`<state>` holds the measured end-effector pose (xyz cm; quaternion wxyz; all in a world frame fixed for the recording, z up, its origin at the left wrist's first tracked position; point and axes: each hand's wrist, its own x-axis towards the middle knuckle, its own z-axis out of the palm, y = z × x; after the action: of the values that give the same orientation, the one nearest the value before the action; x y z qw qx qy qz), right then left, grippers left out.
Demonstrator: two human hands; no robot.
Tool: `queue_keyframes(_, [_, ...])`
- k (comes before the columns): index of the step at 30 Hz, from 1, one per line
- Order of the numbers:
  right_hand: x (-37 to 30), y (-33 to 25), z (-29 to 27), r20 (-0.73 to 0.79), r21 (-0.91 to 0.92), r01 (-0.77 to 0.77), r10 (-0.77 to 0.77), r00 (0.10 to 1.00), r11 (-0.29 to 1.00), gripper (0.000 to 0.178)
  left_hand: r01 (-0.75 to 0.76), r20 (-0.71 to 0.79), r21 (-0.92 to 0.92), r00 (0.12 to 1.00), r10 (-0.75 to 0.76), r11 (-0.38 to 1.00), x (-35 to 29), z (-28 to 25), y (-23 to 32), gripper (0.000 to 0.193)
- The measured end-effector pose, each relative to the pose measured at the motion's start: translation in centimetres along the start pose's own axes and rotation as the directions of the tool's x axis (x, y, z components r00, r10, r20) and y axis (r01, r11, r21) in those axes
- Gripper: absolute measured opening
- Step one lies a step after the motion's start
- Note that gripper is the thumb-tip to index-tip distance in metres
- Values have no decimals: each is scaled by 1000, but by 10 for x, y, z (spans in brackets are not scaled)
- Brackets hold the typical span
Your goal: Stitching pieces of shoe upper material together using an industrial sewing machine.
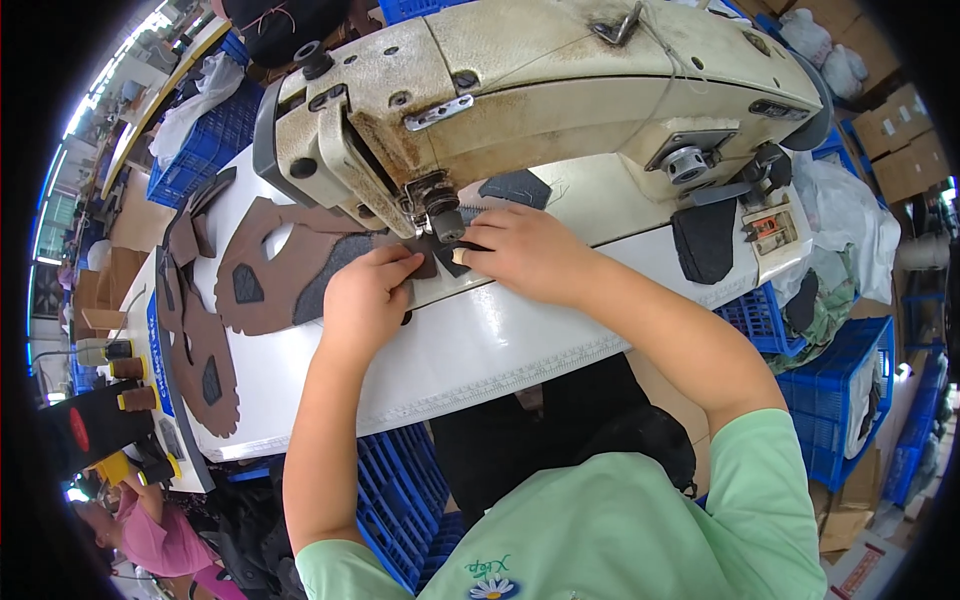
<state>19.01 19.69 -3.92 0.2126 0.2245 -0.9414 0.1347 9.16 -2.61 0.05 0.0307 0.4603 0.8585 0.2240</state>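
Both my hands work close to the needle and presser foot of a cream industrial sewing machine (pixel 540 110). My left hand (pixel 365 300) is closed, thumb and forefinger pinching a brown cut piece with dark patches (pixel 290 270) near its right end. The rest of that piece spreads leftward over the table. Right of the needle, my right hand (pixel 530 255) has its fingers bent down on a small black fabric piece (pixel 455 258). A dark band with a pale tip shows at its fingertips; I cannot tell what it is. The machine head partly hides the stitching spot.
More brown pieces (pixel 205 370) hang at the white table's (pixel 480 340) left edge. Black cut pieces (pixel 705 245) lie under the machine arm. Thread spools (pixel 130 370) stand at left. Blue crates (pixel 835 400) flank the table. Another person (pixel 160 525) sits at lower left.
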Motion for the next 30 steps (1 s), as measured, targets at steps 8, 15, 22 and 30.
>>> queue_keyframes(8, [7, 1, 2, -28, 54, -48, 49, 998, 997, 22, 120, 117, -216, 988, -97, 969, 16, -17, -11, 29])
queue_keyframes(15, [8, 5, 11, -60, 24, -17, 19, 998, 1000, 20, -53, -15, 31, 998, 53, 998, 8, -3, -20, 27])
queue_keyframes(22, [7, 1, 12, -87, -111, 41, -50, 995, 993, 15, 329, 216, -361, 940, -265, 873, 23, -21, -19, 29])
queue_keyframes(30, [15, 7, 15, -11, -171, 108, -111, 994, 979, 10, 140, 93, -49, 986, -135, 989, 23, -11, -11, 24])
